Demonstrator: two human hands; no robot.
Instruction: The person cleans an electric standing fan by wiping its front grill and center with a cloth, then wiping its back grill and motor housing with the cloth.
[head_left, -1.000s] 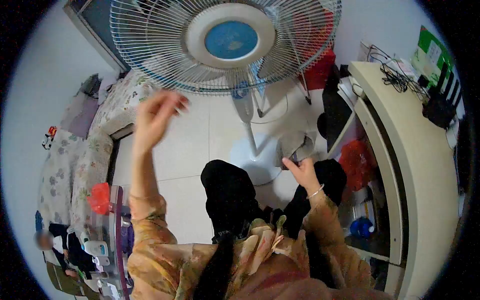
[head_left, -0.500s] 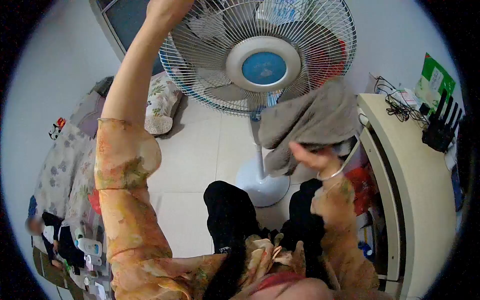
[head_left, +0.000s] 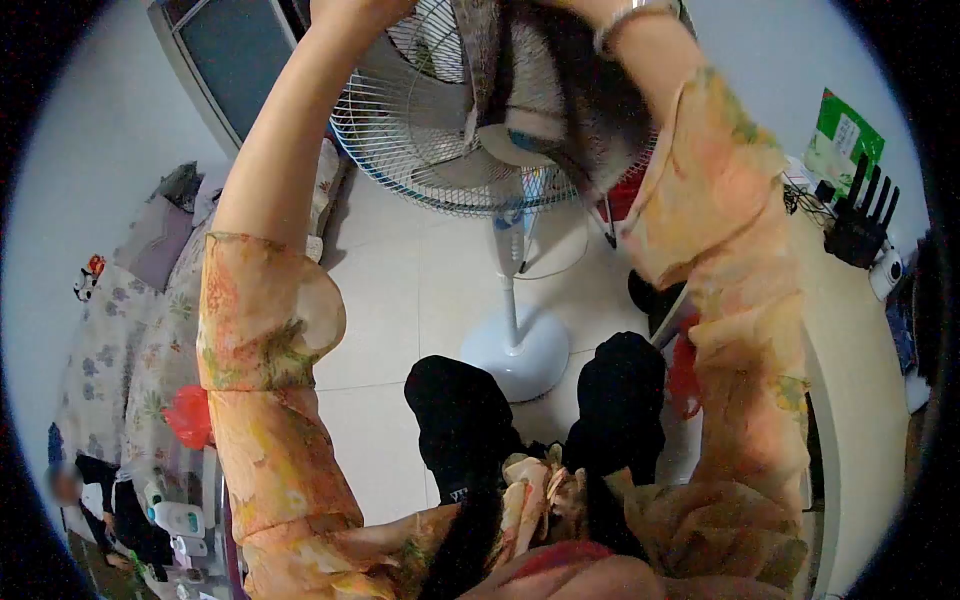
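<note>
A pedestal fan with a round wire cage [head_left: 420, 150] stands in front of me on a white base [head_left: 515, 352]. My left hand [head_left: 365, 12] is at the top edge of the view, beside the cage's upper left rim; its fingers are cut off. Over the right part of the cage hangs a grey-brown cloth [head_left: 610, 100], partly covering the blue and white hub. The cloth hangs from my right hand [head_left: 585, 8], which is raised to the top edge with its fingers mostly out of view.
On the right is a cream cabinet [head_left: 860, 380] with a black router [head_left: 858, 235] and cables. A patterned sofa [head_left: 125, 340], a red bag [head_left: 190, 415] and bottles [head_left: 180, 518] are at the left. Another person [head_left: 125, 505] is at the lower left.
My right hand has risen from near my knee to the top of the fan, bringing the cloth up over the cage. My left hand rose earlier from below the cage to its upper left rim.
</note>
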